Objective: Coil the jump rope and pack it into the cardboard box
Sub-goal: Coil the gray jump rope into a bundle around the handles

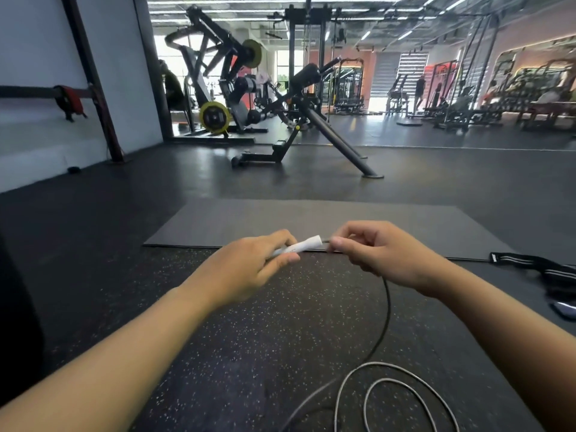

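Judging from how things lie, the coiling has barely begun: the white handle (299, 245) of the jump rope is gripped in the left hand (249, 269), whose fingers are closed around it, while the cord (386, 310) is pinched just where it leaves the handle's tip by the thumb and fingers of the right hand (371, 251). From under the right hand the cord is seen to drop in a long curve to the floor, where two loose, uneven loops (399, 397) are spread near the lower edge of the view; no tidy coil has been formed yet. The second handle cannot be seen, and no cardboard box is in view, so winding, securing and packing are all taken to remain. The work is held above dark speckled rubber flooring (249, 353), with a plain grey mat (311, 219) laid just beyond the hands and a black strap with pale stripes (530, 266) lying at the right. Beyond, a gym is shown: a black hyperextension bench (311, 120), a plate-loaded machine with yellow-rimmed plates (215, 116), further racks in the distance, strip lights overhead and a white wall (40, 42) at the left.
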